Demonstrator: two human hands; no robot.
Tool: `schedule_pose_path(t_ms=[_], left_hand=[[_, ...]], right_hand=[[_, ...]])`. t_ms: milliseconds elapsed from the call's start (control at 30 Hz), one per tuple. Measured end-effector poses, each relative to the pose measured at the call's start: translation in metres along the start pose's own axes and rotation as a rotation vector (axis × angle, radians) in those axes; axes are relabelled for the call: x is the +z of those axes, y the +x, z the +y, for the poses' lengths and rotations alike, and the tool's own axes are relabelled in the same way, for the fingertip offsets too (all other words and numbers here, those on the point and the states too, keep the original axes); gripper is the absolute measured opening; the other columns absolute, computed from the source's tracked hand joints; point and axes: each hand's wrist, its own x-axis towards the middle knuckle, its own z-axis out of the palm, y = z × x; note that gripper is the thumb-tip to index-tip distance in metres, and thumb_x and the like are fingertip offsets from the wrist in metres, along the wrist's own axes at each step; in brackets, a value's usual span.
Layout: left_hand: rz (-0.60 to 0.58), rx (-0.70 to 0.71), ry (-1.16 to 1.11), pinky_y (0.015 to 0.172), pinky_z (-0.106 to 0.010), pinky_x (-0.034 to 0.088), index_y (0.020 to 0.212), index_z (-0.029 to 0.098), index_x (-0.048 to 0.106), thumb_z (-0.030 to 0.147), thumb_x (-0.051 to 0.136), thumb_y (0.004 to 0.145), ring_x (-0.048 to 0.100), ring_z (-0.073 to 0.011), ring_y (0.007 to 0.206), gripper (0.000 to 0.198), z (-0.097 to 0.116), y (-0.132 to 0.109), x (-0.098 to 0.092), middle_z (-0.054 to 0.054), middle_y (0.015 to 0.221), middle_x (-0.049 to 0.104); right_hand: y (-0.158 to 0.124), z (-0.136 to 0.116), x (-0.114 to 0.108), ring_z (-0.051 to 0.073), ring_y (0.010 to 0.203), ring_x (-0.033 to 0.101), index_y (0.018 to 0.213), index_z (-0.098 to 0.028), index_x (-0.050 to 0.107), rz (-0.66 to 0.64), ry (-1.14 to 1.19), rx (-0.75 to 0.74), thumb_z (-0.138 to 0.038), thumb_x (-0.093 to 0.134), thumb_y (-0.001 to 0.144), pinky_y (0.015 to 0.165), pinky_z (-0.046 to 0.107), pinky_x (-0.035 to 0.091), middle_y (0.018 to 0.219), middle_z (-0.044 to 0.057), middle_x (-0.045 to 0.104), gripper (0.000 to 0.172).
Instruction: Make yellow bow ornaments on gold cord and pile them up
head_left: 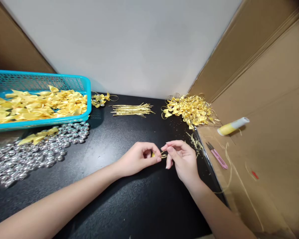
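Note:
Over the middle of the black table, my left hand (141, 158) pinches a small yellow bow (153, 154), mostly hidden by the fingers. A gold tie (163, 156) sticks out from it toward my right hand (180, 157). The thumb and fingers of my right hand are bent around the tie's end; whether they touch it is hard to make out. Behind the hands lies a bundle of straight gold ties (132, 110). A heap of yellow bows with gold ties (191, 109) sits at the back right.
A blue basket (87, 99) of yellow bows stands at the left, with silver beads (47, 152) in front. Pink snips (218, 158), a yellow-white tube (233, 126) and loose string lie on cardboard at the right. A white wall (139, 46) rises behind.

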Motion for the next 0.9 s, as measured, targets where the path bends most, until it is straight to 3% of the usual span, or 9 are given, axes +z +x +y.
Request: schedule_pose_path(t_ms=[167,300,400,533,700,900], left_hand=[[0.059,-0.027,0.022,0.049,-0.019,0.027,0.07,0.014,0.059,0.029,0.066,0.079,0.036,-0.0071,0.052,0.019,-0.003,0.0,0.003,0.006,0.056,0.048],[0.112,0.009,0.108,0.051,-0.019,0.03,0.065,0.016,0.054,0.022,0.066,0.075,0.038,-0.0072,0.054,0.017,-0.003,-0.001,0.008,0.006,0.059,0.049],[0.133,0.032,0.153,0.054,-0.02,0.031,0.06,0.017,0.044,0.017,0.062,0.074,0.04,-0.008,0.057,0.023,-0.005,-0.002,0.009,0.006,0.059,0.048],[0.141,-0.009,0.133,0.052,-0.02,0.026,0.057,0.019,0.031,0.022,0.065,0.073,0.033,-0.0078,0.055,0.037,-0.01,-0.003,0.004,0.008,0.055,0.036],[0.028,-0.076,-0.05,0.049,-0.02,0.023,0.059,0.021,0.028,0.03,0.065,0.076,0.029,-0.0072,0.052,0.041,-0.014,-0.004,-0.002,0.009,0.054,0.031],[0.045,0.068,0.179,0.053,-0.021,0.027,0.06,0.019,0.035,0.021,0.057,0.078,0.034,-0.0083,0.056,0.029,-0.009,-0.006,0.001,0.007,0.058,0.038]], right_hand=[[0.001,0.005,0.001,0.006,0.042,0.06,0.085,-0.023,0.069,-0.035,0.074,0.07,-0.033,0.072,0.082,0.04,0.016,0.047,0.074,-0.003,0.072,0.011],[-0.001,0.006,0.004,0.011,0.065,0.068,0.083,-0.022,0.07,0.005,-0.016,0.044,-0.03,0.074,0.08,0.059,0.019,0.055,0.073,-0.001,0.072,0.009],[-0.003,0.006,0.006,0.012,0.07,0.069,0.083,-0.022,0.07,-0.026,-0.021,0.047,-0.032,0.073,0.08,0.069,0.023,0.057,0.075,0.0,0.072,0.011],[-0.003,0.01,0.006,0.013,0.069,0.069,0.083,-0.02,0.07,-0.097,0.004,0.148,-0.035,0.073,0.079,0.067,0.025,0.057,0.074,0.001,0.073,0.015],[-0.001,0.012,0.005,0.01,0.058,0.064,0.083,-0.02,0.069,-0.037,0.028,0.14,-0.035,0.073,0.079,0.061,0.024,0.056,0.073,0.001,0.072,0.015],[-0.004,0.003,0.004,0.015,0.075,0.07,0.085,-0.022,0.07,0.013,-0.209,0.019,-0.028,0.069,0.083,0.067,0.025,0.055,0.078,0.002,0.073,0.007]])
